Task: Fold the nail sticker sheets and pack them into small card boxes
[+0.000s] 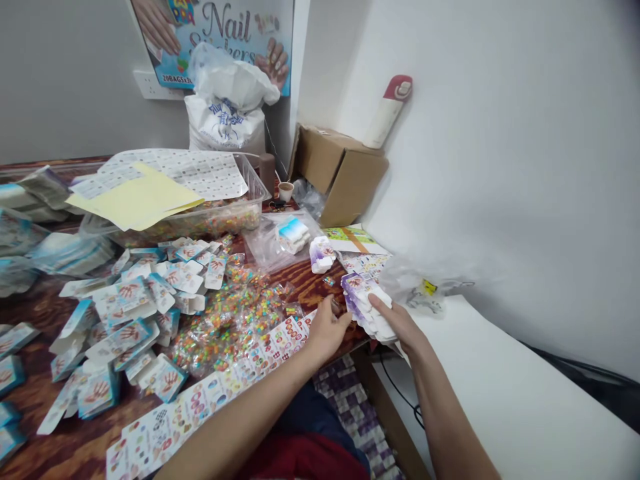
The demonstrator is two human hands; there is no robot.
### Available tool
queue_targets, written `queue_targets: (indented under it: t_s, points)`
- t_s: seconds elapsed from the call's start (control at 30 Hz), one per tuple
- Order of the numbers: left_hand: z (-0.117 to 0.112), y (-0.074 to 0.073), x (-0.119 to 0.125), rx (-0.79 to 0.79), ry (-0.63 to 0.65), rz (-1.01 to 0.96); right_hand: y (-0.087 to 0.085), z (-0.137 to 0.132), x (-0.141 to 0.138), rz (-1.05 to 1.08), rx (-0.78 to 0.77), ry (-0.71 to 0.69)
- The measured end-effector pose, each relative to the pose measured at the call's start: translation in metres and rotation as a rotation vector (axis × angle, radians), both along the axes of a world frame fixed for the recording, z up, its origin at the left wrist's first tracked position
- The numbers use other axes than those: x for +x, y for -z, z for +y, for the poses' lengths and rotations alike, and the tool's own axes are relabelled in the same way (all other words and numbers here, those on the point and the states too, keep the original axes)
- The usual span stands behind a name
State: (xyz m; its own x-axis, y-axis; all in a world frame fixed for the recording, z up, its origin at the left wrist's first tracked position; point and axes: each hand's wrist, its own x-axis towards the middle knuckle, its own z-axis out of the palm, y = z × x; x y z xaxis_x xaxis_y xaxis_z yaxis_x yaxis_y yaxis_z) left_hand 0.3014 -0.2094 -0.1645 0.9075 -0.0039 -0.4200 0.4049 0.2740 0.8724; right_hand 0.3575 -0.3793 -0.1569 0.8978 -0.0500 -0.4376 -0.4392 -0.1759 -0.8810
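My right hand grips a fanned stack of flat white-and-purple folded cartons at the table's right edge, thumb on top. Just left of that stack is my left hand, fingers curled, thumb and forefinger apart, with nothing visible between them. Whether its thumb touches the stack I cannot tell. A strip of printed sticker sheets runs under my left forearm along the table's front edge. Beyond my hands lie another small purple-and-white bundle of cartons and a small colourful packet.
Small clear bags of colourful beads are heaped beside many blue-and-white cartons. Behind them, papers cover a clear plastic tub. A cardboard box, a tilted bottle, a small cup and a white sack stand farther back.
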Motion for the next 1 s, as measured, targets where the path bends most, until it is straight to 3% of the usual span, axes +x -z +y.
queue_targets:
  t_s: [0.13,0.2,0.33,0.43,0.53,0.67,0.73,0.87,1.0]
  points:
    - [0.005,-0.011,0.019,0.480,-0.022,-0.328,0.007,-0.001,0.002,-0.024,-0.072,-0.025]
    - [0.005,-0.014,0.033,0.602,0.029,-0.398,0.012,-0.004,0.004,-0.053,-0.101,-0.069]
    - [0.003,-0.011,0.059,0.615,0.093,-0.358,0.019,-0.010,0.006,-0.089,-0.147,-0.161]
    - [0.004,-0.004,0.074,0.619,0.114,-0.320,0.024,-0.013,0.001,-0.153,-0.085,-0.118]
    - [0.007,0.003,0.082,0.619,0.134,-0.316,0.032,-0.012,-0.011,-0.332,-0.016,0.094]
    - [0.007,0.011,0.086,0.594,0.165,-0.321,0.050,-0.001,-0.030,-0.439,0.035,0.546]
    - [0.005,0.013,0.086,0.564,0.207,-0.316,0.057,0.006,-0.034,-0.492,0.063,0.651]
    - [-0.001,0.006,0.085,0.517,0.278,-0.324,0.063,0.016,-0.028,-0.552,0.145,0.628]
    - [-0.005,-0.008,0.080,0.508,0.322,-0.442,0.065,0.026,-0.018,-0.572,0.046,0.553]
